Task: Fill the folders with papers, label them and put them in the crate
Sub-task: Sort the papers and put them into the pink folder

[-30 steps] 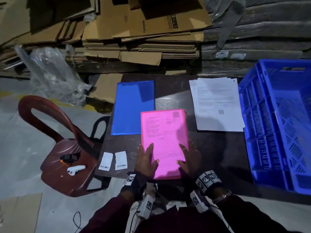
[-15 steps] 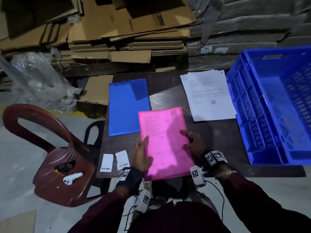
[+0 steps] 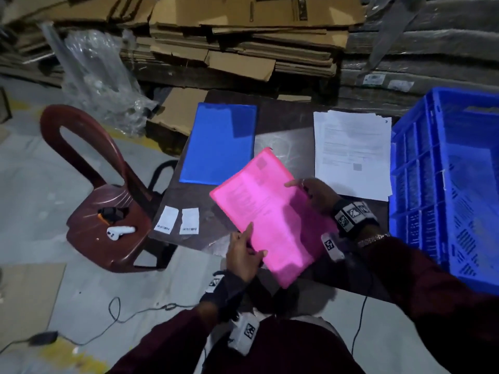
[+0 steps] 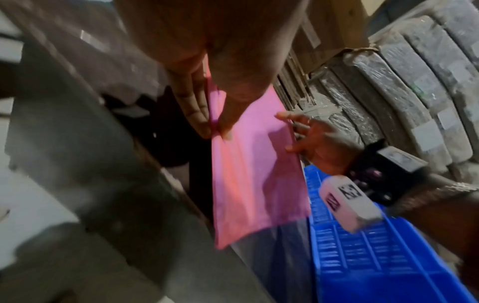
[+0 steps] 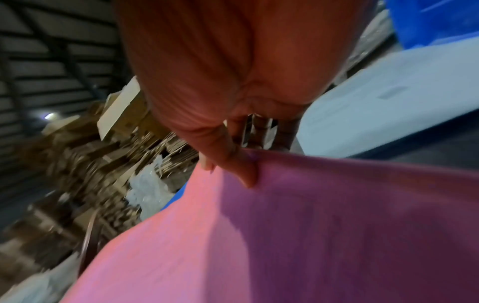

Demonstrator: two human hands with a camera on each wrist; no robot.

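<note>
A pink folder (image 3: 270,214) with printed paper inside is lifted off the dark table (image 3: 286,130), turned anticlockwise, its far end pointing up-left. My left hand (image 3: 244,252) pinches its near left edge, thumb on top and fingers under; the left wrist view shows this pinch on the pink folder (image 4: 249,164). My right hand (image 3: 314,193) grips the right edge, seen close on the pink folder (image 5: 285,235). A blue folder (image 3: 220,143) lies flat at the table's far left. A stack of white papers (image 3: 352,155) lies at the right. Two barcode labels (image 3: 178,221) sit at the table's near left corner.
A blue plastic crate (image 3: 448,184) stands right of the table, open at the top. A brown plastic chair (image 3: 108,201) holding a white device stands to the left. Flattened cardboard (image 3: 243,31) and clear plastic wrap (image 3: 100,76) pile up behind. Cables (image 3: 118,311) trail on the floor.
The pink folder lay flat under both hands; now both hands have taken hold of its edges, lifted it and turned it anticlockwise.
</note>
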